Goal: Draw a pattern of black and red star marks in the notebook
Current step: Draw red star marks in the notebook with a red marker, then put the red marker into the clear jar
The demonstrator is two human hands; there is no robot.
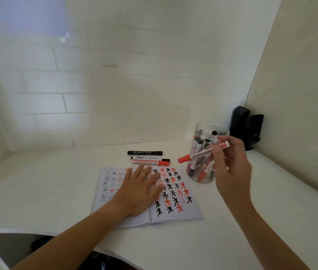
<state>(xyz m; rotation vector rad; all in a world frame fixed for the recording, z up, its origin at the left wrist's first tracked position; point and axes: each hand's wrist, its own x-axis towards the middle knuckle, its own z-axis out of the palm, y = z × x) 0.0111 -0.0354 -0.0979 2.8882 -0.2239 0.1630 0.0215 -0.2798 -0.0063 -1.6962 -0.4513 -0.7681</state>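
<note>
Head view: open notebook (175, 215) lies flat on the white table (232, 240), near-centre. Right page is filled with rows of black and red star marks (170, 189); left page carries fainter stars, mostly hidden by the hand.

Left hand (140, 190) lies palm down on the notebook across the fold, fingers straight and spread, pressing the pages flat, holding nothing.

Right hand (230, 164) is raised above the table, just right of the notebook, in front of the jar. It pinches a red marker (203, 152) between thumb and fingertips near the white tail end. Marker lies roughly level, red cap end pointing left, off the paper. Cap looks on.

Clear plastic jar (205, 152) stands upright just right of the notebook's far corner, packed with more markers, partly covered by the right hand.

Two markers lie side by side on the table just beyond the notebook's far edge: a black marker (145, 152) farther back, and a white-barrelled marker with a red cap (150, 161) nearer. They sit close together; cannot tell if touching.

Black device (246, 127) sits in the far right corner against the wall.
</note>
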